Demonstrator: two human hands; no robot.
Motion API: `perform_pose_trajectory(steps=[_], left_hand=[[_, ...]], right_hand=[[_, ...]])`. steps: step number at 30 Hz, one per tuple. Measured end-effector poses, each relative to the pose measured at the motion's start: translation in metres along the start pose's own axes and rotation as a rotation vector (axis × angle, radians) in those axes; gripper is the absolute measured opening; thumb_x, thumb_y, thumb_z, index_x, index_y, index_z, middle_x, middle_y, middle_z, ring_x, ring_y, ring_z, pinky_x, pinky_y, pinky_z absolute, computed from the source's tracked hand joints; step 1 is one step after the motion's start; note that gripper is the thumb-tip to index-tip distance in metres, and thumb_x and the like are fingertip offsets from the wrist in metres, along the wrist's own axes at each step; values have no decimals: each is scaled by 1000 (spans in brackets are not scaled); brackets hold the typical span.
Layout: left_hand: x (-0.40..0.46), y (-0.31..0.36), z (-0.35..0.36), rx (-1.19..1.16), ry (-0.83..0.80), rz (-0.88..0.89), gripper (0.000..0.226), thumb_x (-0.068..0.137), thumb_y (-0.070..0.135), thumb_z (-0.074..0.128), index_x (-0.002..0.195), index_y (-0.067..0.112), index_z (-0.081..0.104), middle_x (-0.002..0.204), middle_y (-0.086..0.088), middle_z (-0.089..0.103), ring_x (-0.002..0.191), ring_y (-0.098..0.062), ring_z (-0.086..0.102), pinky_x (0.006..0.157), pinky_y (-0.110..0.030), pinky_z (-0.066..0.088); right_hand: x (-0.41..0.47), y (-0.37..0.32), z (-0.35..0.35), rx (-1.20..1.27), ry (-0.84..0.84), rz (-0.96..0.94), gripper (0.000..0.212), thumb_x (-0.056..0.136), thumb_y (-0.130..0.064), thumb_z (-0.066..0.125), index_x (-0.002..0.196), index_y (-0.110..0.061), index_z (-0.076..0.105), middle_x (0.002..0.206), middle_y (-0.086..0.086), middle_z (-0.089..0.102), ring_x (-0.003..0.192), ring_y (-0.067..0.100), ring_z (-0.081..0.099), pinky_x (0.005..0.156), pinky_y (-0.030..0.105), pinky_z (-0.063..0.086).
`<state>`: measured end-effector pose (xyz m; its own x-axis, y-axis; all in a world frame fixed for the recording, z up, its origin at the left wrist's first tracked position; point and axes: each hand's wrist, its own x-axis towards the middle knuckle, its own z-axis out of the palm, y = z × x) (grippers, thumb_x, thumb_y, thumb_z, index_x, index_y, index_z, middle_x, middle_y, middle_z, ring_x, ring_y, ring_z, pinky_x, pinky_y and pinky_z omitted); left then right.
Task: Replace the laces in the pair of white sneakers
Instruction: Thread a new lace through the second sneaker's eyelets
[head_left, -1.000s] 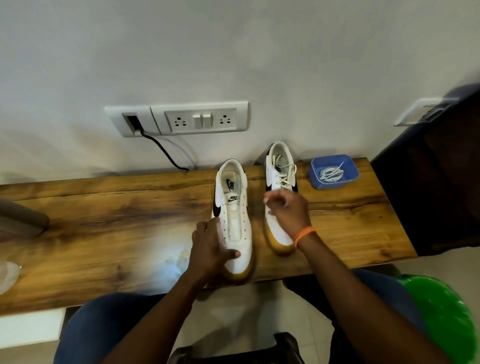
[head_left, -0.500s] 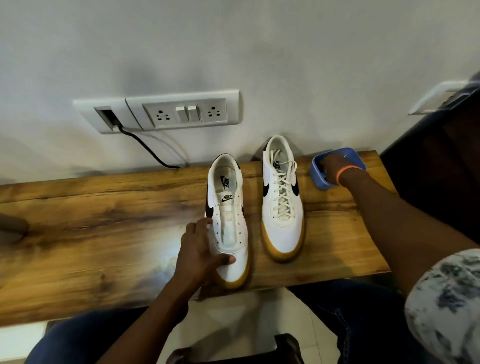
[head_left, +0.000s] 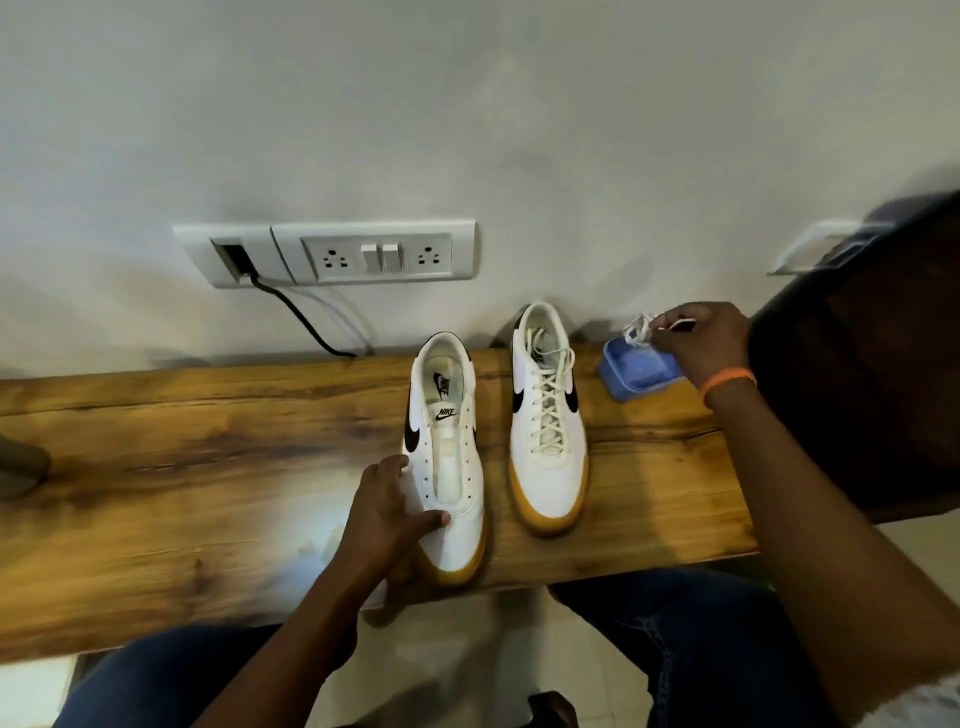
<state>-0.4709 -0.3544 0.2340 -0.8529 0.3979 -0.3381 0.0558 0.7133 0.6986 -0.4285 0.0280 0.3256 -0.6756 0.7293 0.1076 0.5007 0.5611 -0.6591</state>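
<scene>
right hand has lifted white lace from blue tray.

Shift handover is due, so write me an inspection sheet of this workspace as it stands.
Surface: wooden bench against the wall, grain and a glare patch showing.
Job's things: unlaced sneaker with bare eyelets; laced sneaker beside it, apart; bundled white lace lifted just above the blue tray.
Clutter: nothing seen on the bench beyond these; a blurred grey shape at its left edge, unidentifiable.
Hands: left hand holds the unlaced sneaker's toe end; right hand pinches the lace, orange wristband on its wrist.
Cables: black cable runs from the wall plate down behind the bench.
Surroundings: socket and switch panel, white wall, dark furniture at right.
</scene>
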Motion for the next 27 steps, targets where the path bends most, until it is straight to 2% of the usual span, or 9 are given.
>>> perform_pose_trajectory(steps=[2, 5, 10, 13, 16, 19, 21, 24, 27], left_hand=[[-7, 7, -5, -45, 39, 6, 76, 71, 28, 87, 136, 13, 49, 136, -7, 51, 116, -22, 53, 94, -32, 47], [-35, 26, -15, -210, 77, 106, 65, 80, 25, 80, 136, 19, 50, 135, 5, 51, 118, -14, 53, 91, -27, 47], [-91, 61, -18, -508, -82, 268, 62, 84, 27, 77, 139, 34, 49, 133, 21, 55, 117, 3, 55, 92, -20, 49], [-122, 62, -18, -541, -61, 328, 36, 87, 18, 74, 122, 21, 65, 111, 9, 71, 99, -3, 67, 80, -20, 54], [-144, 59, -24, -612, 80, 215, 13, 88, 7, 70, 99, 14, 71, 88, 3, 75, 81, -15, 70, 66, -24, 55], [-155, 54, -34, -763, 108, 67, 10, 90, 11, 69, 99, 11, 71, 90, -4, 76, 85, -25, 72, 72, -40, 60], [-156, 52, -41, -788, 109, 26, 11, 91, 14, 68, 102, 11, 69, 93, -6, 75, 88, -26, 72, 76, -46, 60], [-150, 54, -49, -842, 48, 15, 12, 90, 10, 68, 102, 9, 68, 95, -10, 74, 84, -20, 72, 71, -34, 59], [-144, 59, -46, -747, 16, 47, 11, 84, 8, 75, 92, 7, 67, 90, -12, 74, 77, -19, 70, 65, -30, 57]], right_hand=[[-38, -22, -21, 318, -16, 63, 14, 70, 7, 75, 76, -5, 75, 77, 15, 72, 68, 20, 65, 72, 32, 55], [-106, -53, -35, 597, -154, 118, 18, 68, 10, 77, 81, -2, 75, 80, 16, 74, 76, 26, 71, 74, 33, 59], [-208, -83, -16, 922, -433, 308, 15, 67, 4, 78, 81, 1, 73, 84, 23, 72, 75, 33, 67, 75, 37, 59], [-252, -94, -3, 960, -520, 333, 16, 70, 3, 77, 85, 3, 74, 87, 26, 71, 75, 33, 67, 70, 32, 60], [-269, -106, -5, 924, -572, 270, 15, 82, 3, 70, 97, 4, 72, 87, 24, 73, 75, 29, 70, 69, 32, 61], [-269, -111, -9, 832, -573, 195, 17, 88, 3, 65, 103, 4, 71, 86, 18, 74, 73, 23, 71, 66, 28, 60], [-267, -110, -12, 800, -556, 183, 16, 88, 3, 65, 103, 3, 70, 82, 13, 75, 72, 21, 69, 62, 25, 58], [-264, -110, -1, 771, -591, 166, 22, 90, -9, 66, 111, -6, 70, 92, 9, 76, 81, 19, 70, 68, 29, 56], [-274, -112, 22, 764, -645, 128, 27, 88, -19, 71, 113, -10, 70, 101, 9, 75, 92, 23, 71, 78, 37, 56]])
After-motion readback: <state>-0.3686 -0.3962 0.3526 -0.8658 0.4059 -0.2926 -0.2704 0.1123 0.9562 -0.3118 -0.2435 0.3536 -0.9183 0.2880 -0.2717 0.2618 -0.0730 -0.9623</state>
